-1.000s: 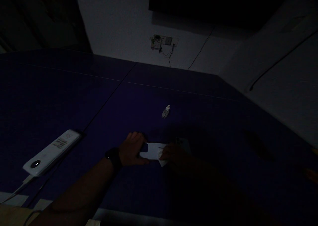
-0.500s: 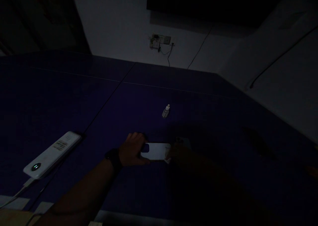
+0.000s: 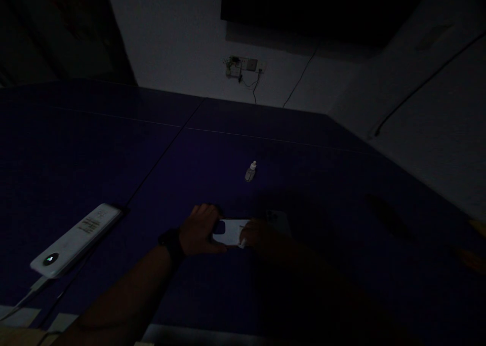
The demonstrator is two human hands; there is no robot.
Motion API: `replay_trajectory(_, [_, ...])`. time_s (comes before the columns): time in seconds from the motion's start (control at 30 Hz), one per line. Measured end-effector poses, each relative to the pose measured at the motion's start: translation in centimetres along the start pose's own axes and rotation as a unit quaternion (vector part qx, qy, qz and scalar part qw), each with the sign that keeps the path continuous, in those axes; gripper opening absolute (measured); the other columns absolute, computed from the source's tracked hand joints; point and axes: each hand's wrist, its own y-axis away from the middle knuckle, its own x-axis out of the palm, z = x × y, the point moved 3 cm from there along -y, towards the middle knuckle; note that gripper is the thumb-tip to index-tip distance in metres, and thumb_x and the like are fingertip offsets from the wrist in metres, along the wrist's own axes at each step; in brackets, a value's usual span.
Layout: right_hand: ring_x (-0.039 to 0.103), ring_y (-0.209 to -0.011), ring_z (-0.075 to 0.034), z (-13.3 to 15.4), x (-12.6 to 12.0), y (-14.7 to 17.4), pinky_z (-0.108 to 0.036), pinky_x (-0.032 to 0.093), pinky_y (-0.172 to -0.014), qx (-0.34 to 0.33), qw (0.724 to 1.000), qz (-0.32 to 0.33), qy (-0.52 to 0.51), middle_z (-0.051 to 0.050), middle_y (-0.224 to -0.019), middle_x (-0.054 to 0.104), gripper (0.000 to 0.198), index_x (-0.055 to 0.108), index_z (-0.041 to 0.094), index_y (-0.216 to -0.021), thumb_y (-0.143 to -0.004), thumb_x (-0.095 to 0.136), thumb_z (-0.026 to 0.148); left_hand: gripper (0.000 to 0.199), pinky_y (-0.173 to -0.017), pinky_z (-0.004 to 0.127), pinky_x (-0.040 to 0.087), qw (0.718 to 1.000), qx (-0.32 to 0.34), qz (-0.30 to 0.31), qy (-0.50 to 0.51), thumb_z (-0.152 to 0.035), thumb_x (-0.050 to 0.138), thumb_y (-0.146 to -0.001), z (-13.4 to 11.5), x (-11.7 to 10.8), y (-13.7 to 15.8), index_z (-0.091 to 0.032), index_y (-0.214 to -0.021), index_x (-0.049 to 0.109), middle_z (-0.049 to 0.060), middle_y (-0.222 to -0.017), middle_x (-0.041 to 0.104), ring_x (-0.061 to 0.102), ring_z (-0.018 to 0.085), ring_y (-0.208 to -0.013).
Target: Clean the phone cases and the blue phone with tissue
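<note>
A pale phone case [image 3: 231,230] with a dark camera cutout lies flat on the dark blue surface. My left hand [image 3: 200,229], with a dark watch on its wrist, grips the case's left end between thumb and fingers. Over the right part of the case, my right hand [image 3: 256,233] is closed on a small white cloth [image 3: 242,237] pressed against it. A phone [image 3: 281,221] with several camera lenses lies just beyond my right hand, partly hidden by it. Deep shadow covers my right forearm.
A small dropper bottle [image 3: 250,171] with a white top lies beyond the case. To the left is a white power bank [image 3: 78,240] with a lit display and a cable [image 3: 25,299]. Wall sockets [image 3: 243,65] and a large dark screen [image 3: 315,11] are at the back.
My right hand has slid left along the case with the white cloth, toward the middle. My left hand keeps its hold on the case. The view has shifted slightly.
</note>
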Motion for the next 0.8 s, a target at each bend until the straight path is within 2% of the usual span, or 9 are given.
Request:
replay_trajectory(0.1, [0.064,-0.082,-0.021,-2.0,-0.1,1.1,-0.032,0.045,-0.080,0.015,1.000,0.019,0.010,-0.009,-0.088,0.072,0.023,0.072,0.016,-0.087,-0.083,0.054,0.002,0.074,-0.083,0.040,0.034,1.000,0.001,-0.002,0.001,-0.074,0.076,-0.065,0.1,0.1,-0.1,-0.021,-0.111,0.051,0.007,-0.112,0.059,0.050,0.029,-0.099])
replay_trajectory(0.17, [0.064,-0.080,-0.021,-2.3,0.0,0.8,-0.032,0.045,-0.079,0.012,0.999,0.026,0.013,-0.010,-0.087,0.071,0.024,0.071,0.015,-0.087,-0.082,0.054,0.000,0.074,-0.083,0.040,0.034,1.000,-0.001,-0.001,-0.006,-0.075,0.075,-0.064,0.1,0.1,-0.1,-0.021,-0.109,0.051,0.007,-0.111,0.059,0.050,0.029,-0.098])
replay_trajectory(0.33, [0.063,-0.095,-0.022,0.5,-0.1,-1.7,-0.034,0.043,-0.094,-0.025,0.999,0.023,0.007,-0.010,-0.101,0.071,0.022,0.069,0.014,-0.097,-0.088,0.052,0.004,0.073,-0.081,0.040,0.034,1.000,-0.002,0.003,-0.015,-0.073,0.076,-0.065,-0.1,0.0,-0.1,-0.021,-0.109,0.051,0.007,-0.110,0.059,0.050,0.029,-0.097])
replay_trajectory(0.43, [0.061,-0.099,-0.022,1.5,-0.6,-2.1,-0.034,0.042,-0.094,-0.025,0.999,0.009,0.023,-0.013,-0.105,0.069,0.023,0.066,0.011,-0.102,-0.089,0.049,0.003,0.072,-0.081,0.039,0.034,1.000,0.000,0.000,-0.010,-0.073,0.075,-0.066,-0.2,-0.1,-0.1,-0.022,-0.110,0.051,0.007,-0.109,0.059,0.050,0.029,-0.098])
replay_trajectory(0.6, [0.062,-0.089,-0.023,-0.1,-1.0,-0.2,-0.036,0.044,-0.085,-0.009,0.999,0.033,0.042,-0.011,-0.096,0.071,0.021,0.069,0.013,-0.094,-0.083,0.055,0.002,0.072,-0.081,0.039,0.034,1.000,0.008,-0.016,-0.008,-0.072,0.078,-0.063,0.1,0.1,-0.1,-0.021,-0.108,0.051,0.007,-0.109,0.059,0.051,0.028,-0.096])
replay_trajectory(0.7, [0.063,-0.097,-0.024,-1.7,-0.6,1.4,-0.038,0.045,-0.087,0.000,0.999,0.014,0.052,-0.012,-0.107,0.071,0.028,0.070,0.016,-0.106,-0.087,0.052,0.005,0.074,-0.081,0.039,0.034,1.000,0.009,-0.019,-0.004,-0.074,0.078,-0.062,0.2,0.2,-0.1,-0.022,-0.107,0.051,0.007,-0.109,0.059,0.051,0.028,-0.096])
replay_trajectory(0.8, [0.062,-0.104,-0.023,-2.4,0.2,3.0,-0.039,0.044,-0.094,-0.035,0.998,-0.028,0.052,-0.011,-0.117,0.071,0.035,0.069,0.019,-0.118,-0.091,0.050,0.007,0.075,-0.081,0.039,0.034,1.000,0.008,-0.015,0.004,-0.074,0.078,-0.062,0.3,0.3,-0.1,-0.021,-0.108,0.051,0.008,-0.110,0.059,0.050,0.028,-0.097])
